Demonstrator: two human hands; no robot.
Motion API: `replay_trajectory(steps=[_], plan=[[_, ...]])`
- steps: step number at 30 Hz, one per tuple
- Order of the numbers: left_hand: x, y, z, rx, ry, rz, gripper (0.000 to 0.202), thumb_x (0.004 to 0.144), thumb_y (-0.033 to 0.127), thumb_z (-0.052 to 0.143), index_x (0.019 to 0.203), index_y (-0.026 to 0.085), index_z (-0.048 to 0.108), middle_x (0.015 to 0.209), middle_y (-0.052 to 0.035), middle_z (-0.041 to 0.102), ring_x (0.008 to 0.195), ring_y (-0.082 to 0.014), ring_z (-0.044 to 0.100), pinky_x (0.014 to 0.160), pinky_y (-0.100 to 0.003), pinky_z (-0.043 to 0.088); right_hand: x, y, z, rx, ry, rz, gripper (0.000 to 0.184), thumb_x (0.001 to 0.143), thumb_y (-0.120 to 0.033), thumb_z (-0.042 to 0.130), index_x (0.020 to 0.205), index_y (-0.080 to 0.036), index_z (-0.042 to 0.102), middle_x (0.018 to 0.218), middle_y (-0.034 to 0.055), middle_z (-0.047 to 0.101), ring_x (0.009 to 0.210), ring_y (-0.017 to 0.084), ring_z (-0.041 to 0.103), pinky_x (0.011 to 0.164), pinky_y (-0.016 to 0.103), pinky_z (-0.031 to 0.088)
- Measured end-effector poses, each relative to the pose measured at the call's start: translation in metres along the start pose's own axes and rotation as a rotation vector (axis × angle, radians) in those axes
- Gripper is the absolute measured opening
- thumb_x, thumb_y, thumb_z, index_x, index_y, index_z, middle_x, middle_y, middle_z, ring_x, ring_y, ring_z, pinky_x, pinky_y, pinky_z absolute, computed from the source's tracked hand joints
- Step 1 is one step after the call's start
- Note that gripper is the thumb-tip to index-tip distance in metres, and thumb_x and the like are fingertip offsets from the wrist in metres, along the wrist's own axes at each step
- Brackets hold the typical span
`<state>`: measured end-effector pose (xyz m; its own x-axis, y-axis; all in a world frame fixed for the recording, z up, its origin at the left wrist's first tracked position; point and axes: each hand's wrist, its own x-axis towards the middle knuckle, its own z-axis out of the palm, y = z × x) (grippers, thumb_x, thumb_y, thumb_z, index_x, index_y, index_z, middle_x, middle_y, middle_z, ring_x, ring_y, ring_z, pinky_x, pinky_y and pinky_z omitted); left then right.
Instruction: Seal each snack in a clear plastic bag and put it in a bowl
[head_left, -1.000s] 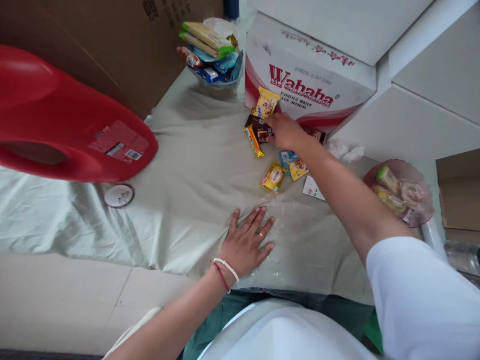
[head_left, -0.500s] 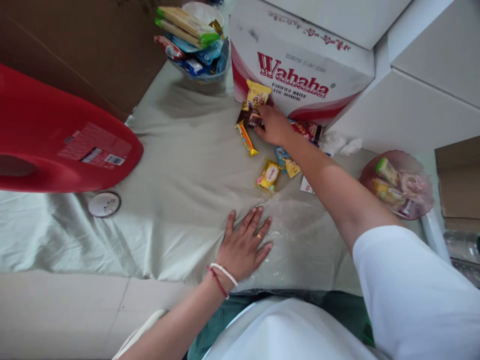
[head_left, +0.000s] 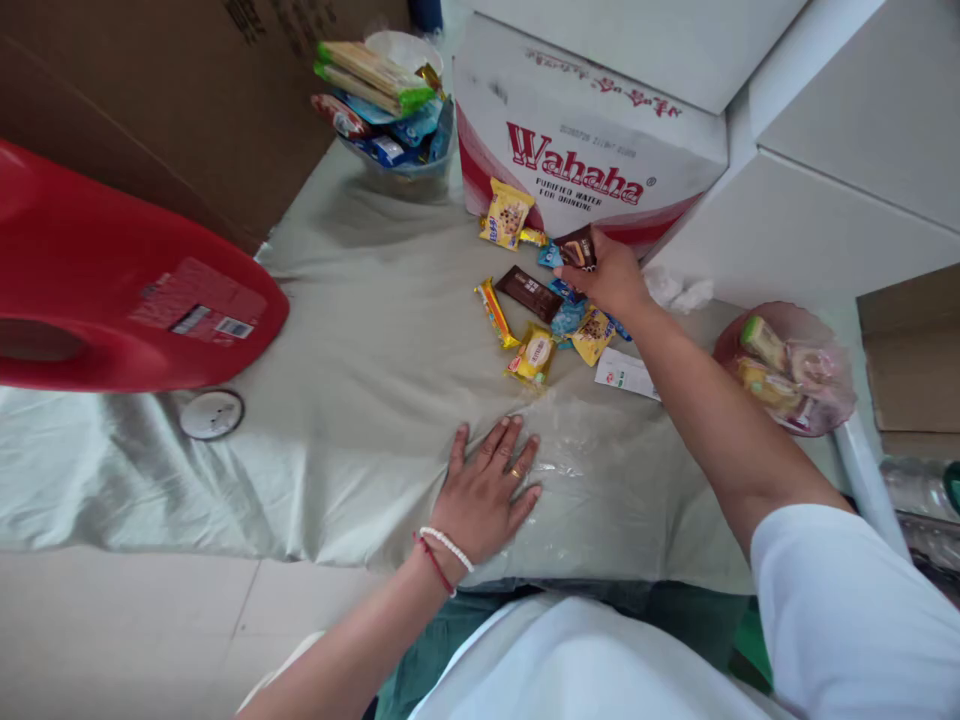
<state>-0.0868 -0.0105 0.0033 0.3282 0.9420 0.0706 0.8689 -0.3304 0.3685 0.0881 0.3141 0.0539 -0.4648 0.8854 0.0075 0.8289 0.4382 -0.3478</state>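
Observation:
My right hand (head_left: 611,275) grips a dark brown snack packet (head_left: 576,248) by its right end, close to the front of the carton. Around it lie a yellow biscuit packet (head_left: 506,214) leaning by the carton, a flat brown packet (head_left: 529,293), a slim orange-yellow packet (head_left: 496,313), a yellow wrapped cake (head_left: 533,355), a blue packet (head_left: 568,318) and another yellow packet (head_left: 592,335). A white packet (head_left: 627,373) lies partly beneath my right forearm. My left hand (head_left: 486,490) rests flat on the cloth, fingers spread, holding nothing.
The Wahaha carton (head_left: 585,130) stands at the back. A bowl of snacks (head_left: 405,172) is back left, a pink bowl (head_left: 836,405) with wrapped snacks at right. A large red container (head_left: 142,270) and a round white disc (head_left: 211,414) are at left. Crumpled plastic (head_left: 679,290) lies by the carton.
My right hand has moved right along the carton with the brown packet, uncovering the flat brown packet and others. The yellow biscuit packet has shifted slightly downward. My left hand stays flat.

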Motion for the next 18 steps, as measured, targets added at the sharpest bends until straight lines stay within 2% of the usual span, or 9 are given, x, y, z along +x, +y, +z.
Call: replay_trajectory(steps=[2,4,8,13,18], plan=[[0.000,0.000,0.001,0.014,0.023,-0.003,0.059,0.104,0.056,0.049,0.156,0.028,0.052,0.170,-0.0117,0.038,0.156,-0.0308,0.041,0.133,-0.062,0.005,0.006,-0.010,0.006,0.001,0.028,0.035,0.047,0.105,-0.048,0.052,0.141,-0.018,0.057,0.122,0.0156,0.070,0.115,0.034,0.063,0.101,0.050,0.049],[0.001,0.001,0.001,0.033,0.027,0.001,0.058,0.105,0.054,0.048,0.156,0.027,0.053,0.170,-0.0119,0.038,0.156,-0.0304,0.042,0.133,-0.062,0.004,0.009,-0.029,0.019,-0.048,0.015,0.068,0.049,0.106,-0.042,0.049,0.148,-0.017,0.052,0.130,0.0182,0.068,0.122,0.036,0.060,0.103,0.052,0.047],[0.001,0.001,0.001,0.052,0.027,0.017,0.056,0.105,0.051,0.047,0.156,0.027,0.053,0.170,-0.0122,0.039,0.155,-0.0303,0.042,0.133,-0.062,0.005,0.001,-0.064,0.044,-0.169,-0.076,0.076,0.061,0.104,-0.039,0.053,0.158,-0.013,0.042,0.148,0.0235,0.056,0.137,0.041,0.048,0.110,0.057,0.041],[0.000,0.000,0.003,0.034,0.028,0.009,0.058,0.105,0.053,0.047,0.157,0.027,0.051,0.170,-0.0119,0.037,0.157,-0.0296,0.040,0.133,-0.062,0.004,-0.006,-0.065,0.047,-0.211,-0.119,0.060,0.072,0.096,-0.043,0.067,0.156,-0.011,0.044,0.147,0.0242,0.056,0.137,0.042,0.047,0.110,0.056,0.043],[0.000,0.001,0.003,0.006,0.002,0.000,0.058,0.106,0.053,0.045,0.158,0.027,0.050,0.171,-0.0119,0.036,0.158,-0.0297,0.038,0.133,-0.064,0.004,0.012,-0.066,0.041,-0.269,-0.195,0.107,0.054,0.091,-0.040,0.076,0.135,-0.012,0.065,0.135,0.0224,0.064,0.126,0.040,0.059,0.103,0.053,0.050]])
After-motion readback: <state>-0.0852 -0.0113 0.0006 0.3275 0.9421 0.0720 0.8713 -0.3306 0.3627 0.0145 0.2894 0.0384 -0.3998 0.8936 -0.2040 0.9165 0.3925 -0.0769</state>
